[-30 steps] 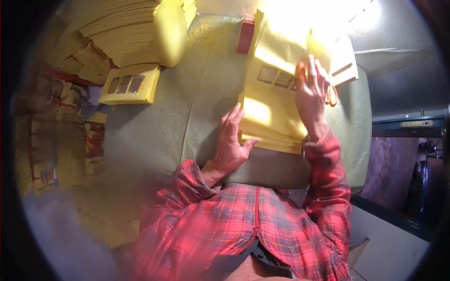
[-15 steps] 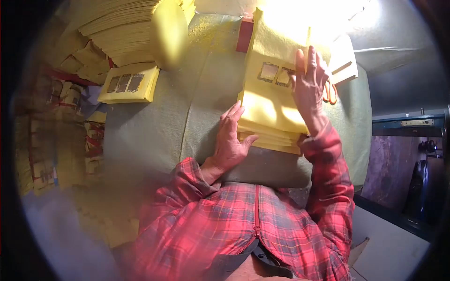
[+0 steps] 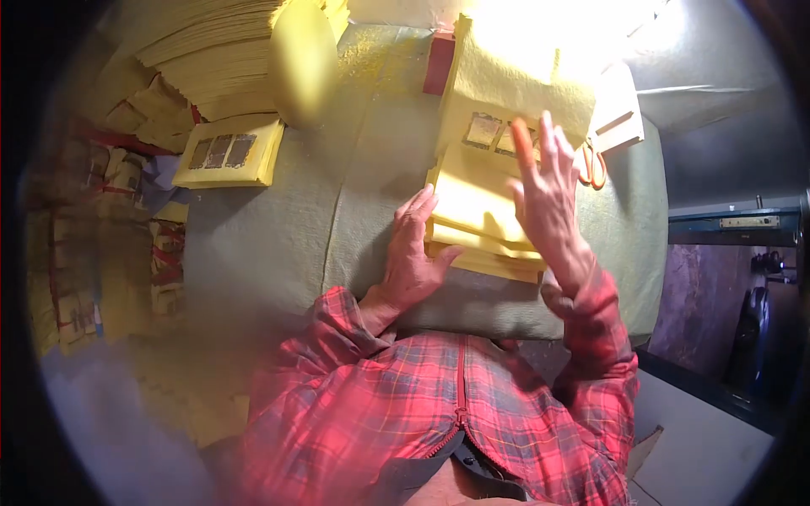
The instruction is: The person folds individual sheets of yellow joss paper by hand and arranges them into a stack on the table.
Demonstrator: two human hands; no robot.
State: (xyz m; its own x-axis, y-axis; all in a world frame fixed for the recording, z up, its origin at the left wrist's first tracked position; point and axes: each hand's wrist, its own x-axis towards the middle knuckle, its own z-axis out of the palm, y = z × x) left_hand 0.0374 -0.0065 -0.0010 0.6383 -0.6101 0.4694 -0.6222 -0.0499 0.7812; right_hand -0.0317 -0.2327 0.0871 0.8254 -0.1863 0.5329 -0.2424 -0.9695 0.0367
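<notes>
A stack of yellow paper sheets (image 3: pixel 472 196) lies in front of me, its top sheet bearing a row of dark-edged square patches (image 3: pixel 483 131). Along the stack's near left edge rests my left hand (image 3: pixel 412 253), fingers laid against the side and thumb stretched out at the near corner. My right hand (image 3: pixel 553 194) is over the right part of the sheets, its fingers extended and apart, with an orange-tinted index finger near the patches. Whether its palm touches the paper I cannot tell. The top sheet looks bowed below the patches.
Orange-handled scissors (image 3: pixel 593 164) lie right of the stack, beside a white block (image 3: pixel 620 110). A smaller patched yellow bundle (image 3: pixel 228 153) sits at the left, before a large pile of yellow paper (image 3: pixel 211 63). A red block (image 3: pixel 439 63) touches the stack's far left side.
My right hand has drawn back toward me, down the sheets. The top sheet's near part now looks bowed and shifted. My left hand stays at the edge.
</notes>
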